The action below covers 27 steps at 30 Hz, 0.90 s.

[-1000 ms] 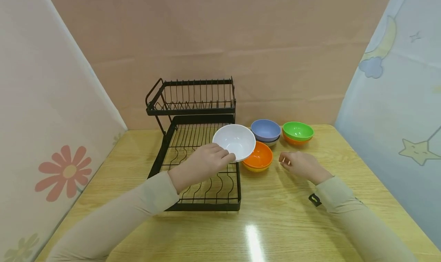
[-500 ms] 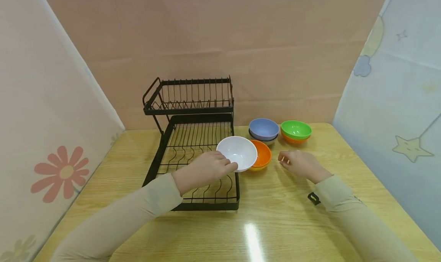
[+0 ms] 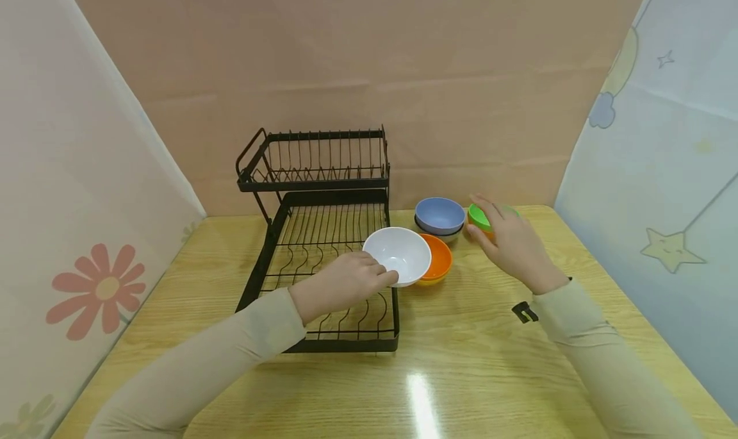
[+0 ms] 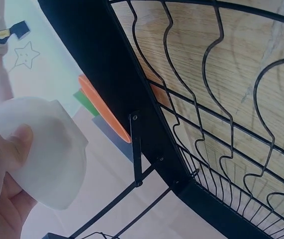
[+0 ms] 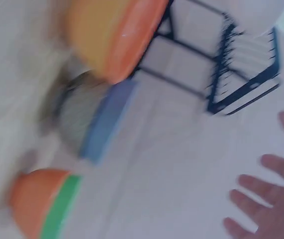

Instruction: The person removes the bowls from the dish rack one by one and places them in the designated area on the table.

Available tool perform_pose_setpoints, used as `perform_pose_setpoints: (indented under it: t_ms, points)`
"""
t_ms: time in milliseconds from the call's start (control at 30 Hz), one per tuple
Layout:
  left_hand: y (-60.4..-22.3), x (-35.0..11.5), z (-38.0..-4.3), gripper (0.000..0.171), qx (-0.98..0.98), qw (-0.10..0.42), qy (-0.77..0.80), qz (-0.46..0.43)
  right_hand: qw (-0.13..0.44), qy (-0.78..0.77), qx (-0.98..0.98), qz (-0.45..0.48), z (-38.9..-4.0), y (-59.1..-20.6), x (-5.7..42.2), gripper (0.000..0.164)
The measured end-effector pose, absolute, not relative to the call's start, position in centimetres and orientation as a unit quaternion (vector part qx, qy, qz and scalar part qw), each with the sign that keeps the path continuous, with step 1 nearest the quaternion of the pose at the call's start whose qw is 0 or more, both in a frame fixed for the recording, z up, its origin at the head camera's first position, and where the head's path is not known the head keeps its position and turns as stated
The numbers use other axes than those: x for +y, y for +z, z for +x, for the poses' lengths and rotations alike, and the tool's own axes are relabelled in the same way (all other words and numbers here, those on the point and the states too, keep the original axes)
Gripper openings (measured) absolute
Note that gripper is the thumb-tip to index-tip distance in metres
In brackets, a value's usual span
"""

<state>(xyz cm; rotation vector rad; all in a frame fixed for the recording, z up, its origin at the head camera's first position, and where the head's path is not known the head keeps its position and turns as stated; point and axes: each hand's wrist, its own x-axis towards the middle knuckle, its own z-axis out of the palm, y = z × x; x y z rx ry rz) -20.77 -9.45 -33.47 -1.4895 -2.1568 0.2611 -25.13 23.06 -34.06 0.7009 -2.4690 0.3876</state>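
My left hand [image 3: 346, 285] pinches the rim of a white bowl [image 3: 398, 256], thumb on one side and fingers on the other. In the head view the bowl overlaps the right edge of the black dish rack [image 3: 340, 345] and part of an orange bowl [image 3: 436, 259]. The left wrist view shows the white bowl [image 4: 52, 149] from its outer side. With fingers spread, my right hand [image 3: 513, 243] is over the green bowl [image 3: 480, 217], hiding much of it. In the right wrist view, the fingers [image 5: 256, 191] are apart and hold nothing.
A blue bowl [image 3: 439, 215] sits stacked on darker ones by the back wall. The green bowl rests in an orange one [image 5: 35, 199]. The rack's upper tier [image 3: 314, 186] rises at the back left. A dark strap buckle [image 3: 524, 312] hangs at the right wrist.
The white bowl has come down and slightly nearer in my left hand, then stayed almost still. My right hand has moved up and away toward the green bowl, its loosely curled fingers spreading out.
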Motion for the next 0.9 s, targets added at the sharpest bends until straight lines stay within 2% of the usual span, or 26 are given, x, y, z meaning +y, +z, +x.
perform_pose_setpoints:
  t_ms: [167,333,500,633,900]
  points:
    - [-33.4,-9.3,-20.8,0.013,-0.787,0.262,0.090,-0.552,0.308,0.163,-0.855,0.385,-23.6,-32.6,20.5,0.074]
    - [-33.1,-9.2,-20.8,0.015,-0.785,0.260,0.093,-0.555,0.262,0.153,-0.822,0.482,-22.5,-32.9,18.2,0.074]
    - [-33.0,-9.1,-20.8,0.015,-0.784,0.253,0.091,-0.560,0.216,0.098,-0.812,0.533,-22.5,-33.9,17.2,0.061]
    - [-33.1,-9.0,-20.8,0.013,-0.782,0.251,0.093,-0.563,0.219,0.068,-0.792,0.566,-22.9,-34.6,16.8,0.046]
    - [-33.4,-9.1,-20.8,0.011,-0.776,0.262,0.095,-0.565,0.232,0.058,-0.776,0.584,-23.1,-35.0,15.9,0.031]
